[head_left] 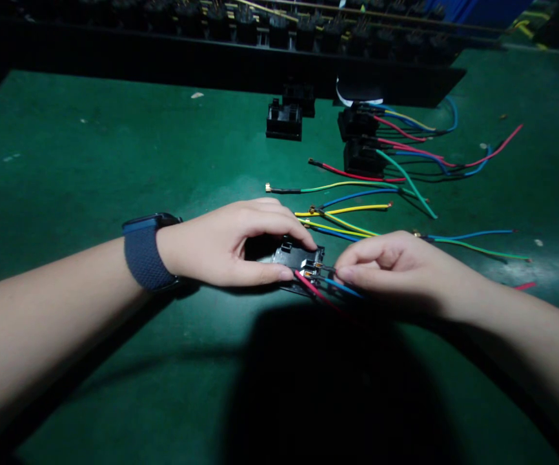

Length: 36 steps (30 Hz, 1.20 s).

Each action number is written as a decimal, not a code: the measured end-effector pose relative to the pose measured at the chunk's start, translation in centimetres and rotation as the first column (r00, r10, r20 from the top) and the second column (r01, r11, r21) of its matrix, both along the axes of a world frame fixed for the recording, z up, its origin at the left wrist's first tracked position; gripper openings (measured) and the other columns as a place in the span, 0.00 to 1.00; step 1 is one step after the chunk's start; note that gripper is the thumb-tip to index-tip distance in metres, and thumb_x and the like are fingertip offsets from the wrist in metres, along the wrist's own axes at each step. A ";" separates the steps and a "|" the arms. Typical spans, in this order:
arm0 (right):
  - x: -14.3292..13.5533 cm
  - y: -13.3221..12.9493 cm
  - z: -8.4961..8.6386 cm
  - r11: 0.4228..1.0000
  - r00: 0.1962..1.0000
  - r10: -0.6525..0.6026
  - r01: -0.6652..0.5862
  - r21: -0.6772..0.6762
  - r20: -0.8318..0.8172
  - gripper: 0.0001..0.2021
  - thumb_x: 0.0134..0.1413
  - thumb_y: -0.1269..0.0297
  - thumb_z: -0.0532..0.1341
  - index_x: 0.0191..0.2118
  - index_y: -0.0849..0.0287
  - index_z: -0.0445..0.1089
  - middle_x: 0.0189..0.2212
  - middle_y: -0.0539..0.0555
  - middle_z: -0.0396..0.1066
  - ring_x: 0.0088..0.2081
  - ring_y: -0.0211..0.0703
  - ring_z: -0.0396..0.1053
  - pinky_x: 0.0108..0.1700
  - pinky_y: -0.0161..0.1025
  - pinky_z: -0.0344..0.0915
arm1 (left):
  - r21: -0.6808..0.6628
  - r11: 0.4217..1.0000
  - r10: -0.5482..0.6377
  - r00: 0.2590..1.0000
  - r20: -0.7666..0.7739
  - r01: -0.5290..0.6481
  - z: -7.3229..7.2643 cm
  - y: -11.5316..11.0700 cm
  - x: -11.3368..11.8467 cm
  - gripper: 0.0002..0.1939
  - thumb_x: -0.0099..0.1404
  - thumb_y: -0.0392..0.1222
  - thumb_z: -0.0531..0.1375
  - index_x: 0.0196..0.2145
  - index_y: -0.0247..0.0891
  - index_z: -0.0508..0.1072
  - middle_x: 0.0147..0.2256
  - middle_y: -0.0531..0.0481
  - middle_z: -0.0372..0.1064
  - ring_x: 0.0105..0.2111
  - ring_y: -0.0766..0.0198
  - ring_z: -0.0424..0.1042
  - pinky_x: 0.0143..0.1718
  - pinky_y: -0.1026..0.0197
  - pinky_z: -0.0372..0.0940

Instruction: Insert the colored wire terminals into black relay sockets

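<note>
My left hand (241, 242) grips a small black plastic socket housing (292, 257) from its left side, thumb along the near edge and fingers over the far edge. Metal contacts show at the housing's right side, where a red wire (315, 287) and a blue wire (342, 286) come out. My right hand (386, 265) is closed in a pinch on a dark-sleeved wire end beside those contacts; the wire's colour is hidden by the fingers. Just beyond the hands lie loose yellow wires (357, 209) and green-yellow wires (337, 186) with crimped terminals.
Two wired black housings (364, 155) stand at the back right, with coloured leads trailing rightward. Two unwired black housings (284, 121) sit back centre. A long black rack (163, 58) crosses the far side of the green table (90, 161). A blue bin (483, 13) is behind it.
</note>
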State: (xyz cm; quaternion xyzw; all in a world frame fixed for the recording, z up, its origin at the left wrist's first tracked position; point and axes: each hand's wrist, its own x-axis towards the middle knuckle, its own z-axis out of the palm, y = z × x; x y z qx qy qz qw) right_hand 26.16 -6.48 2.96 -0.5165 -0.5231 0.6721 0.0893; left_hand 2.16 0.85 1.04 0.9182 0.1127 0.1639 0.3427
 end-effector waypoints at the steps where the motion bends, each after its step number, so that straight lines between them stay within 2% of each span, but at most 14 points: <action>1: 0.0 0.0 0.0 1.000 1.000 0.002 -0.002 0.002 0.001 0.18 0.54 0.49 0.60 0.29 0.62 0.67 0.18 0.45 0.53 0.20 0.29 0.46 0.21 0.33 0.40 | 0.002 1.000 0.004 1.000 0.000 -0.004 0.0 0.0 0.0 0.18 0.61 0.43 0.63 0.47 0.35 0.72 0.43 0.43 0.74 0.43 0.61 0.70 0.47 0.60 0.64; 14: 0.3 0.1 -0.4 0.999 1.000 0.027 -0.027 0.023 0.007 0.19 0.55 0.47 0.59 0.29 0.61 0.68 0.20 0.46 0.53 0.22 0.31 0.47 0.23 0.34 0.42 | -0.008 1.000 0.015 1.000 0.003 -0.015 -0.2 0.0 -0.1 0.18 0.60 0.44 0.64 0.47 0.36 0.73 0.43 0.45 0.75 0.43 0.62 0.71 0.47 0.62 0.64; 26: 0.1 0.1 -0.5 0.999 0.999 -0.030 0.031 0.018 -0.021 0.18 0.52 0.47 0.62 0.28 0.61 0.67 0.20 0.45 0.52 0.22 0.31 0.47 0.23 0.34 0.41 | -0.017 1.000 0.010 1.000 0.017 -0.010 -0.4 0.1 0.0 0.18 0.59 0.44 0.65 0.46 0.35 0.73 0.42 0.45 0.75 0.42 0.62 0.71 0.46 0.62 0.64; 36: 0.1 0.0 -0.4 0.997 0.998 -0.058 0.058 0.048 0.000 0.16 0.51 0.50 0.62 0.28 0.61 0.68 0.22 0.47 0.56 0.24 0.32 0.50 0.24 0.34 0.44 | -0.013 1.000 0.011 1.000 0.011 -0.011 -0.3 0.1 0.0 0.18 0.59 0.46 0.65 0.46 0.36 0.73 0.41 0.45 0.75 0.42 0.62 0.71 0.45 0.62 0.64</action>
